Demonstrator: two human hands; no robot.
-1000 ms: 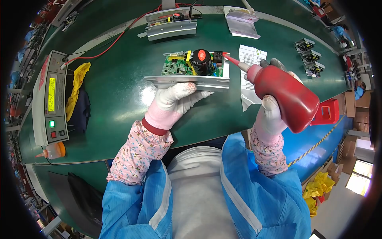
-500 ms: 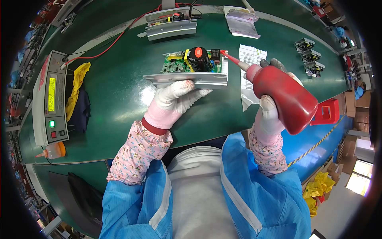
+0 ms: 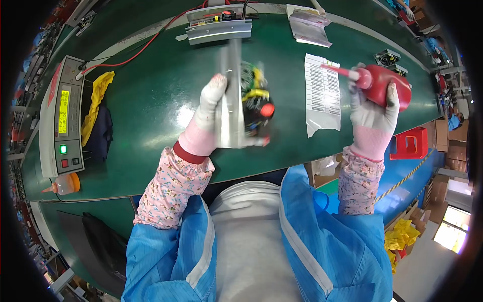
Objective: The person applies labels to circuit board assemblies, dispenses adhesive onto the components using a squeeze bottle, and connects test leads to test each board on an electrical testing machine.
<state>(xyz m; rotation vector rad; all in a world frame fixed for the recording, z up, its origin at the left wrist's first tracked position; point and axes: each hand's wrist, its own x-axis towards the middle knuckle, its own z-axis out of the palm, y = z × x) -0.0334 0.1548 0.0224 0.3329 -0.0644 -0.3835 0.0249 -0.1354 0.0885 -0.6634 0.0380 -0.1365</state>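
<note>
My gloved left hand grips a circuit board by its silver metal bracket. The board stands on end above the bench, blurred by motion, its black capacitor with a red top facing right. In my gloved right hand is a red squeeze bottle, lying nearly sideways with its thin nozzle pointing left. Between the two hands a printed label sheet rests on the green bench; the nozzle tip is over its upper right part.
A tester with a lit display stands at left, beside a yellow cloth and a small orange-capped bottle. At the back are another bracketed board and a bent metal plate. Small assemblies sit at right, near a red stool.
My left hand has turned the board from lying level to standing on end. My right hand has drawn the red bottle away to the right, its nozzle off the board.
</note>
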